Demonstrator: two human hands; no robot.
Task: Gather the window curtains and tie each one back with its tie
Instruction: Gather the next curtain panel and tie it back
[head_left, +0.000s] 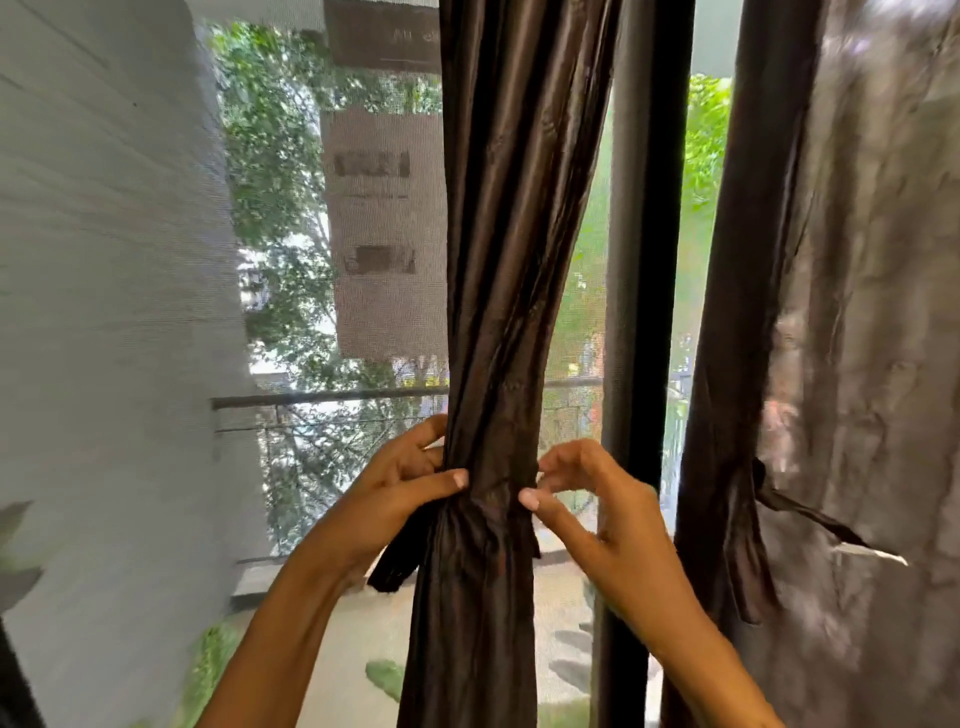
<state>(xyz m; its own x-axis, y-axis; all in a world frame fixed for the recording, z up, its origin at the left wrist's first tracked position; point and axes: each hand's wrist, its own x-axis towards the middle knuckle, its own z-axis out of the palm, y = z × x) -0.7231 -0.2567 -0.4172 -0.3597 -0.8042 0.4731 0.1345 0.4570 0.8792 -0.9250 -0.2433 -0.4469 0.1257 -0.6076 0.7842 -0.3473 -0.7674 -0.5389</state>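
Note:
A dark brown satin curtain (511, 218) hangs gathered into a narrow bundle in the middle of the window. A matching tie (496, 512) cinches it at waist height, and one loose end (397, 564) dangles on the left. My left hand (400, 493) grips the bundle from the left, thumb pressed on the front at the tie. My right hand (592, 499) is at the bundle's right edge, thumb and curled fingers pinching the tie there. A second brown curtain (852, 312) at the right is tied back with its own tie (800, 509).
A dark window frame post (644, 260) stands between the two curtains. Behind the mesh screen (322, 312) are a balcony railing (332, 397), a pale wall (104, 260) at the left and trees.

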